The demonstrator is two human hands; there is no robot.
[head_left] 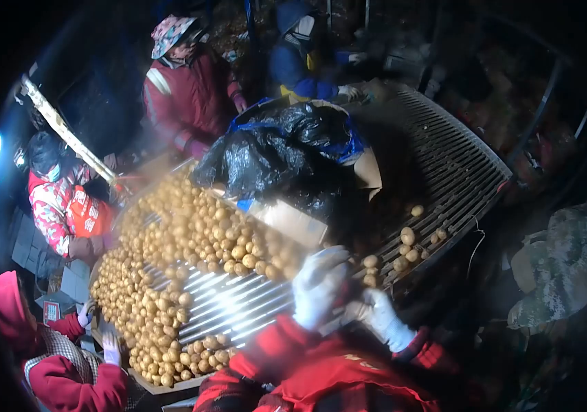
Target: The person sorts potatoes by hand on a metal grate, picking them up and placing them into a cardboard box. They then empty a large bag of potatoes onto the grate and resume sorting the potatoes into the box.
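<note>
My left hand (320, 285), in a white glove, is raised over the near edge of the slatted metal table. Motion smears its fingers, and no held thing can be made out. Close by on its right, my right hand (381, 317) wears a white glove with greyish fingertips. Its fingers are bent together and point towards my left hand; whatever they hold is hidden. Just beyond my hands lie a few loose potatoes (407, 236) on the slats. A large heap of potatoes (149, 323) covers the left side of the table.
A cardboard box (286, 221) with black plastic bags (259, 161) stands mid-table. Bare slats (228, 302) shine at the near left, and a slatted section (455, 147) runs to the far right. Several people, including one in a red hood (15, 309), stand around the table.
</note>
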